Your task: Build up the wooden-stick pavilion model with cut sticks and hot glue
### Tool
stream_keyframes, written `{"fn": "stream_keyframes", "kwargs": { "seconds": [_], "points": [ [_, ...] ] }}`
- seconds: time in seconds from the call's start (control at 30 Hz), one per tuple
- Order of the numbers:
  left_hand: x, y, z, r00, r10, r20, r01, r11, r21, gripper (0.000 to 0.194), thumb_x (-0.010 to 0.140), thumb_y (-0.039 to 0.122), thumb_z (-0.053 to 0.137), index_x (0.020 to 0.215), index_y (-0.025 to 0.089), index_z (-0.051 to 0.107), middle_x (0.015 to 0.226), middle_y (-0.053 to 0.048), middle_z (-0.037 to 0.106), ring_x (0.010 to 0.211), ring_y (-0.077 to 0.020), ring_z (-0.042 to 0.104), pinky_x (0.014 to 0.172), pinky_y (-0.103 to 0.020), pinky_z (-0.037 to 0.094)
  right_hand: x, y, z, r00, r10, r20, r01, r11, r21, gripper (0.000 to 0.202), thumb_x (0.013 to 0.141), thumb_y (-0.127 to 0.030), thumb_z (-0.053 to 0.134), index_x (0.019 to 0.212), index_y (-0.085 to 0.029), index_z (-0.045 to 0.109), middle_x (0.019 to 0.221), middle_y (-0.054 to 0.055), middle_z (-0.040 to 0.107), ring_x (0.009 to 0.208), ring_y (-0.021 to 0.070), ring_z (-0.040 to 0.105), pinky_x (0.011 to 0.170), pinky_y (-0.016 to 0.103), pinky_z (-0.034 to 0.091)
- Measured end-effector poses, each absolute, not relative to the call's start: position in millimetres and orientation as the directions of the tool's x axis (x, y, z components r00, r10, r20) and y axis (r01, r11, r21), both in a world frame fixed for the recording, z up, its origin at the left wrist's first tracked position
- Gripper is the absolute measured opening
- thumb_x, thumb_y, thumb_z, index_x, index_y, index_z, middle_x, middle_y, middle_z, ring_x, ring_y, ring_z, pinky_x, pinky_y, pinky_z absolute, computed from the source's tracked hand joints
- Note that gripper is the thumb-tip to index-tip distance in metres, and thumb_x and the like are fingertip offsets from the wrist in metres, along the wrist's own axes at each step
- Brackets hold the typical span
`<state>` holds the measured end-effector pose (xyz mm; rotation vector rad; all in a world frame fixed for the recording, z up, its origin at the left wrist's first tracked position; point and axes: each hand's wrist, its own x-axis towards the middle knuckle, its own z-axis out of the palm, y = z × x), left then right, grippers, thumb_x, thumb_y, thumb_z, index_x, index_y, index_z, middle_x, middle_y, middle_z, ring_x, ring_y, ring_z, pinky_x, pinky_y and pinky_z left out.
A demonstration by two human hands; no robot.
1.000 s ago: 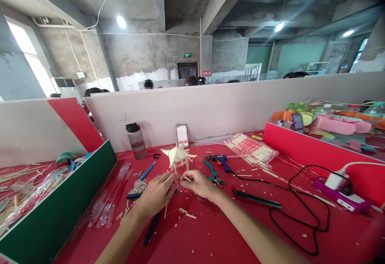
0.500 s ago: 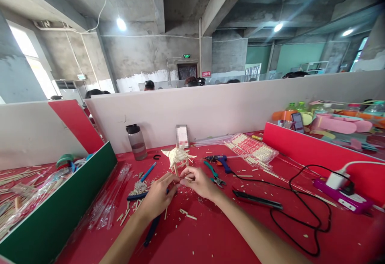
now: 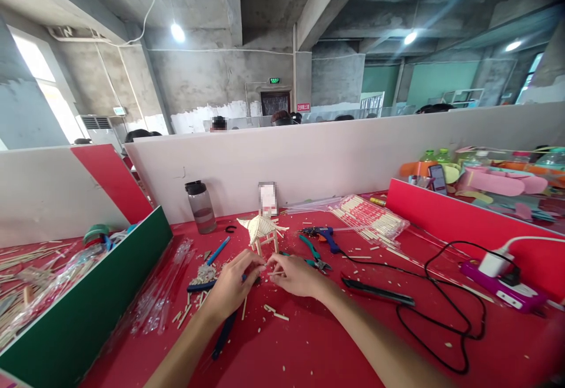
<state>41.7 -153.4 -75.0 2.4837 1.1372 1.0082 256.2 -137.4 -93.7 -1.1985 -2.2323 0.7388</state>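
Observation:
My left hand (image 3: 235, 279) is closed in a pinch; whatever its fingertips hold is too small to make out. Just to its right, my right hand (image 3: 298, 275) pinches a short wooden stick (image 3: 276, 273) between thumb and fingers. The fingertips of both hands nearly meet. Directly behind them stands a small pavilion model (image 3: 262, 227) made of pale wooden sticks, with a pointed roof on thin legs. Blue-handled pliers (image 3: 226, 335) lie partly under my left hand. Green-handled cutters (image 3: 318, 264) rest beyond my right hand.
A blue glue gun (image 3: 325, 238), a black utility knife (image 3: 377, 292) and a looping black cable lie to the right, near a purple power strip (image 3: 503, 288). Bundled sticks (image 3: 371, 220) lie behind. A bottle (image 3: 200, 208) stands back left. Green (image 3: 97, 294) and red dividers flank the table.
My right hand's fingers have shifted slightly and turned, so the short stick in them shows more. The fingertips have drawn slightly apart and the model's legs are less covered.

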Motion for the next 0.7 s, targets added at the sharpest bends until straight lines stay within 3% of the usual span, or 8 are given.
{"fn": "stream_keyframes", "kwargs": {
  "seconds": [0.17,0.37,0.7],
  "points": [
    [40,-153,-76,0.467,0.721,0.512,0.572,-0.688,0.447,0.024,0.101,0.039,0.047,0.100,0.022,0.064,0.093,-0.004,0.068,0.086,-0.0170,0.065,0.082,-0.030,0.053,256,-145,-88,-0.503,0.836,0.220,0.645,0.532,-0.548,0.023,0.085,-0.021,0.066,0.108,-0.021,0.068,0.094,0.006,0.077,0.088,0.0228,0.072,0.074,0.027,0.048],
    [39,-153,-77,0.491,0.705,0.513,0.583,-0.703,0.408,0.021,0.102,0.036,0.047,0.101,0.023,0.063,0.095,-0.003,0.068,0.087,-0.0163,0.066,0.082,-0.028,0.052,257,-145,-77,-0.493,0.790,0.363,0.266,0.535,-0.802,0.015,0.092,-0.029,0.062,0.101,-0.020,0.069,0.098,0.004,0.075,0.092,0.0190,0.069,0.082,0.026,0.051],
    [40,-153,-80,0.489,0.679,0.547,0.632,-0.708,0.315,0.019,0.102,0.034,0.047,0.098,0.022,0.060,0.093,-0.001,0.066,0.083,-0.0150,0.065,0.078,-0.025,0.050,256,-145,-73,-0.436,0.806,0.401,0.123,0.495,-0.860,0.021,0.091,-0.039,0.065,0.087,-0.018,0.066,0.082,0.000,0.066,0.075,0.0152,0.059,0.072,0.025,0.046]
  ]
}}
